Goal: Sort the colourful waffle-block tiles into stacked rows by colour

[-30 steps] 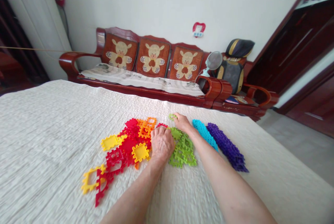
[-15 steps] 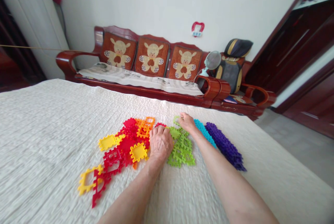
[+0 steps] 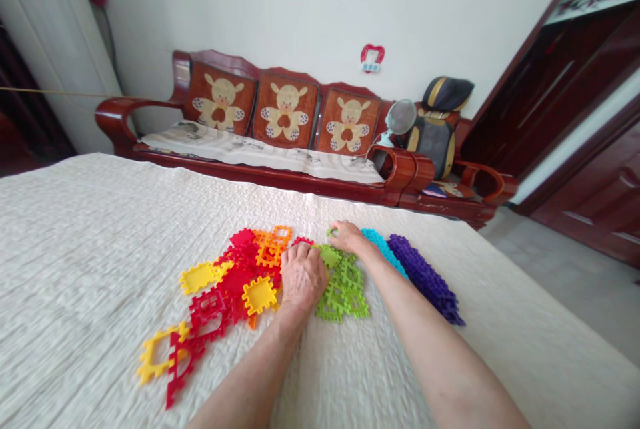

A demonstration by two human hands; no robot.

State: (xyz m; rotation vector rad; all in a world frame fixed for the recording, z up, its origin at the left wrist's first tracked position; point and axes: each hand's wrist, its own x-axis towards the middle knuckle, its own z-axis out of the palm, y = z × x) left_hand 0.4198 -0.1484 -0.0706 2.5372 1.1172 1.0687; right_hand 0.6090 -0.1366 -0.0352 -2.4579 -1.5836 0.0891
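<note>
Pinching green piece [image 3: 329,231] in right hand [image 3: 348,237] near far edge of surface [image 3: 125,249]; half-curling left hand [image 3: 303,274], hiding any hold

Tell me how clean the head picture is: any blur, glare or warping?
Head view: quilted white cover smeared toward the left; head view: glossy highlights on the sofa, dark red door leaning steeply; head view: green piece in the right hand soft-edged.

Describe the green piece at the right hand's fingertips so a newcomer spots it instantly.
On the white cloth, find the green pile just right of the left hand. At the pile's far end is the right hand. Its fingertips pinch the green piece, partly hidden, just beyond the pile; its green neighbours lie heaped together.
</note>
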